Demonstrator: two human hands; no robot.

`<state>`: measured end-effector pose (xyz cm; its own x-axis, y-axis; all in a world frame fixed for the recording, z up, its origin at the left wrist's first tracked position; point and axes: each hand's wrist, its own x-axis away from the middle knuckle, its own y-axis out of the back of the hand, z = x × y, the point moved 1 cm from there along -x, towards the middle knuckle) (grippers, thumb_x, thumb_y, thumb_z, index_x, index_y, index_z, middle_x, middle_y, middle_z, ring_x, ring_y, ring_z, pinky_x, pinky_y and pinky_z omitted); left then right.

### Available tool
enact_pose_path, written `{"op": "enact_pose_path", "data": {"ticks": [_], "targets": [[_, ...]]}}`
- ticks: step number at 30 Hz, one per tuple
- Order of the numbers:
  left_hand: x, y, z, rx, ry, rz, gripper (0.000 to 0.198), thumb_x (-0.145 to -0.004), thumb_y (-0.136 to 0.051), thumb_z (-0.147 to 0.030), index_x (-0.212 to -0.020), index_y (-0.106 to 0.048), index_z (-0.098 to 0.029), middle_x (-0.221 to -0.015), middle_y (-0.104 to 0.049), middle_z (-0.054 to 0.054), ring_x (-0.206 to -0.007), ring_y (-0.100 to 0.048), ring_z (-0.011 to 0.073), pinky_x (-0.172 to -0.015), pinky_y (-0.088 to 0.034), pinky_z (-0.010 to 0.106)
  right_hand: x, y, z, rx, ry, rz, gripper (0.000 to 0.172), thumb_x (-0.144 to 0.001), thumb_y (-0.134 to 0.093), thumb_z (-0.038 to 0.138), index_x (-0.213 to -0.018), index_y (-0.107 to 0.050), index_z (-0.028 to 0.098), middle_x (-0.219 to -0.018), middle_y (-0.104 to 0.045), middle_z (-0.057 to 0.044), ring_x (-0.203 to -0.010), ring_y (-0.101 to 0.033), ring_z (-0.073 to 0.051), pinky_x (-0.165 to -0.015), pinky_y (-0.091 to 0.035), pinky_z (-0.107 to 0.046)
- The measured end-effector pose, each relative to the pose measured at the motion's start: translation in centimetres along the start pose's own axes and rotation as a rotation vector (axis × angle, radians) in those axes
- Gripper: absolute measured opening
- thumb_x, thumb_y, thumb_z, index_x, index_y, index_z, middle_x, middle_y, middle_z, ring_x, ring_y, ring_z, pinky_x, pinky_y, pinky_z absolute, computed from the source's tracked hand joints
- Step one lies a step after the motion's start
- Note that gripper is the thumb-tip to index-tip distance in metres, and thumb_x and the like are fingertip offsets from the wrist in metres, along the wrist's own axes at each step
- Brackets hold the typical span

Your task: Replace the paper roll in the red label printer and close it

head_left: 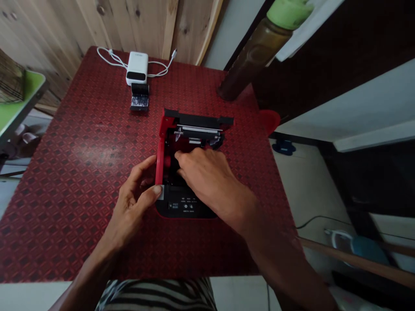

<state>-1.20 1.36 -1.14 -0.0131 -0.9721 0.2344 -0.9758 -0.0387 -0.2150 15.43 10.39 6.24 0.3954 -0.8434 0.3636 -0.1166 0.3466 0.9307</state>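
A red and black printer-like device (189, 129) stands with its lid raised on the red patterned table (81, 172). My left hand (136, 198) grips the device's red left side, thumb pressed on the front corner and fingers curled against the side. My right hand (207, 181) reaches from the right into the open compartment, its fingertips down inside over the black cavity. Whether those fingers hold anything is hidden. A metal bar and small parts show under the raised lid.
At the table's far end lie a white power bank (137, 68) with a white cable (110, 58) and a small black part (139, 97). A brown bottle with a green cap (259, 47) stands at the far right. A green stool (16, 103) is at left.
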Motion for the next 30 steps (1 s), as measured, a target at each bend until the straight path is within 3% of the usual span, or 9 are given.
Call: {"op": "enact_pose_path", "data": {"ticks": [2,6,8,11,14,17,20,24,30], "targets": [[0.0,0.0,0.0,-0.005,-0.007,0.003,0.065,-0.101,-0.088,-0.054,-0.160,-0.071,-0.032,-0.168,-0.072,0.006,-0.145,-0.073,0.0352,-0.119,-0.060,0.050,-0.4,-0.1,0.1,0.015,0.027,-0.012,0.032,-0.111,-0.056,0.008,-0.121,-0.085,0.016,-0.104,-0.089,-0.019,-0.101,-0.088,-0.036,-0.078,-0.061,-0.040],[-0.1,0.0,-0.1,-0.011,-0.007,0.004,0.065,-0.101,-0.088,-0.054,-0.159,-0.071,-0.031,-0.168,-0.072,0.007,-0.149,-0.071,0.0358,-0.121,-0.060,0.050,0.1,-0.6,-0.3,0.012,-0.002,-0.112,0.028,-0.109,-0.063,0.015,-0.128,-0.083,0.019,-0.099,-0.089,-0.016,-0.088,-0.086,-0.033,-0.070,-0.057,-0.038],[-0.1,0.0,-0.2,-0.019,-0.004,0.002,0.063,-0.102,-0.087,-0.053,-0.158,-0.071,-0.030,-0.168,-0.072,0.007,-0.149,-0.071,0.0360,-0.122,-0.059,0.050,1.3,-0.9,-0.6,-0.022,-0.033,-0.245,0.021,-0.107,-0.071,0.022,-0.123,-0.084,0.021,-0.092,-0.088,-0.012,-0.078,-0.083,-0.031,-0.064,-0.053,-0.037],[0.0,0.0,-0.3,-0.031,0.002,0.001,0.062,-0.103,-0.084,-0.052,-0.159,-0.071,-0.030,-0.168,-0.072,0.009,-0.151,-0.070,0.0378,-0.121,-0.060,0.051,4.0,-1.4,-1.3,-0.156,0.022,-0.543,0.012,-0.103,-0.076,0.023,-0.111,-0.085,0.024,-0.083,-0.084,-0.005,-0.070,-0.077,-0.025,-0.061,-0.051,-0.036],[0.1,0.1,-0.2,-0.050,0.003,-0.018,0.060,-0.104,-0.083,-0.053,-0.160,-0.072,-0.033,-0.166,-0.073,0.008,-0.151,-0.069,0.0403,-0.118,-0.063,0.053,7.3,-2.4,-3.0,-0.407,0.059,-0.783,0.015,-0.105,-0.079,0.023,-0.118,-0.084,0.029,-0.087,-0.081,0.000,-0.071,-0.071,-0.020,-0.067,-0.057,-0.036],[0.2,0.2,0.1,-0.073,-0.012,-0.032,0.058,-0.104,-0.082,-0.052,-0.159,-0.073,-0.036,-0.165,-0.074,0.006,-0.151,-0.069,0.0398,-0.121,-0.061,0.054,10.0,-4.5,-5.3,-0.615,-0.063,-0.903,0.018,-0.101,-0.087,0.028,-0.118,-0.083,0.032,-0.100,-0.080,0.000,-0.073,-0.065,-0.018,-0.067,-0.058,-0.035],[0.1,0.3,0.4,-0.079,-0.023,-0.033,0.057,-0.105,-0.082,-0.051,-0.159,-0.074,-0.037,-0.162,-0.076,0.005,-0.147,-0.073,0.0386,-0.120,-0.062,0.053,11.6,-8.1,-6.9,-0.834,-0.202,-0.907,0.018,-0.096,-0.089,0.033,-0.112,-0.082,0.029,-0.106,-0.079,-0.001,-0.070,-0.064,-0.015,-0.058,-0.055,-0.030],[-0.2,0.6,1.1,-0.076,-0.053,-0.037,0.054,-0.107,-0.079,-0.049,-0.159,-0.074,-0.039,-0.159,-0.077,0.004,-0.140,-0.075,0.0368,-0.116,-0.063,0.051,11.3,-12.5,-6.3,-0.959,-0.230,-0.761,0.014,-0.096,-0.080,0.026,-0.110,-0.080,0.027,-0.097,-0.082,0.000,-0.074,-0.073,-0.017,-0.068,-0.063,-0.032],[-0.4,0.9,1.3,-0.120,-0.061,-0.044,0.056,-0.106,-0.079,-0.050,-0.160,-0.073,-0.037,-0.160,-0.076,0.004,-0.159,-0.063,0.0393,-0.127,-0.058,0.050,9.2,-14.1,-4.8,-0.907,-0.168,-0.685,0.022,-0.101,-0.069,0.022,-0.118,-0.082,0.025,-0.106,-0.087,-0.006,-0.092,-0.082,-0.024,-0.084,-0.069,-0.039]]}}
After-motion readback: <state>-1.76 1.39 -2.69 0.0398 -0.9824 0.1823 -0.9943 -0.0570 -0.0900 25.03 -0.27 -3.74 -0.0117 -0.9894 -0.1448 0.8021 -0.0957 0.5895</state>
